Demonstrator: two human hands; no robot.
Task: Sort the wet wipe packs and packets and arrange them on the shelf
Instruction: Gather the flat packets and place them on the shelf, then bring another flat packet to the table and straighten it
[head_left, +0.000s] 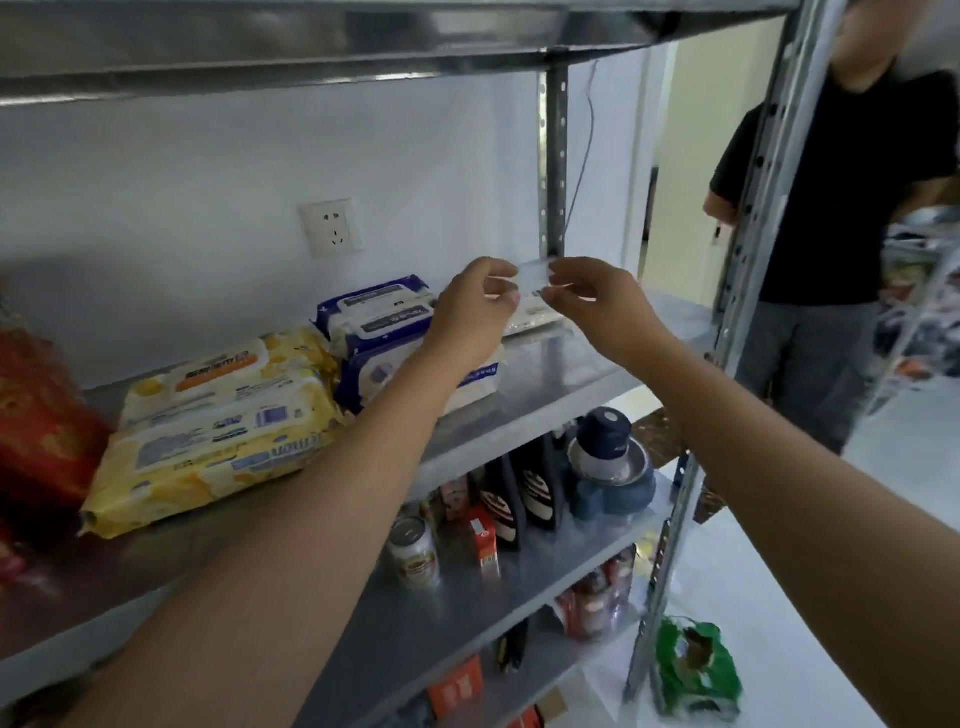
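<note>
Both my hands hold one small white wet wipe packet above the metal shelf. My left hand pinches its left end and my right hand pinches its right end. Below it a few small white packets lie flat near the back post. Two blue-and-white wipe packs are stacked left of them, the lower one partly hidden by my left forearm. Further left, two yellow wipe packs lie stacked on the same shelf.
A red bag stands at the shelf's far left. The lower shelf holds a can, dark bottles and a blue appliance. A person in a black shirt stands right of the rack. A green bag lies on the floor.
</note>
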